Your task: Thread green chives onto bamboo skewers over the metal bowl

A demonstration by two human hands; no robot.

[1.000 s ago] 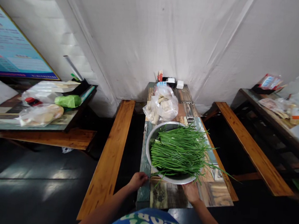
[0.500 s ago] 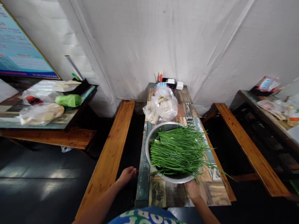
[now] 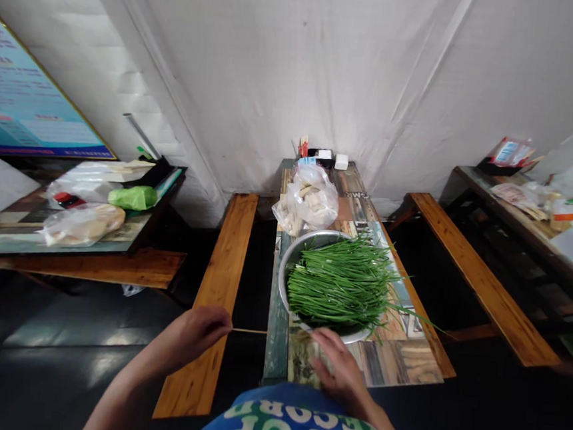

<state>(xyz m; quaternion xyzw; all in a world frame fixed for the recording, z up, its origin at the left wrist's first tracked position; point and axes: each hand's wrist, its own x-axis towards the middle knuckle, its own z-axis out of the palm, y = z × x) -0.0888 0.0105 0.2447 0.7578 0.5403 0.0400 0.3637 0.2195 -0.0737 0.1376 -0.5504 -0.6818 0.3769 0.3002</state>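
A wide steel bowl [image 3: 291,242] piled with long green chives [image 3: 343,280] stands on the table in front of me. The stems lie side by side, and a few leaves hang over the rim on the right. My left hand [image 3: 209,325], left of the table above the bench, pinches a thin pale strand [image 3: 250,331]. That strand stretches rightward toward the table edge; its far end cannot be made out. At the near side of the bowl is my right hand [image 3: 336,363], fingers extended and thumb apart, fingertips by the rim.
Clear plastic bags [image 3: 312,200] with pale contents lie behind the bowl. A chopstick holder [image 3: 303,147] and a white box [image 3: 341,161] stand against the wall. Wooden benches [image 3: 227,263] flank the table. Side tables hold bags and a green bundle [image 3: 132,197].
My left hand has moved left and nearer to me, with the strand in it. My right hand has come away from under the bowl's rim and shifted left.
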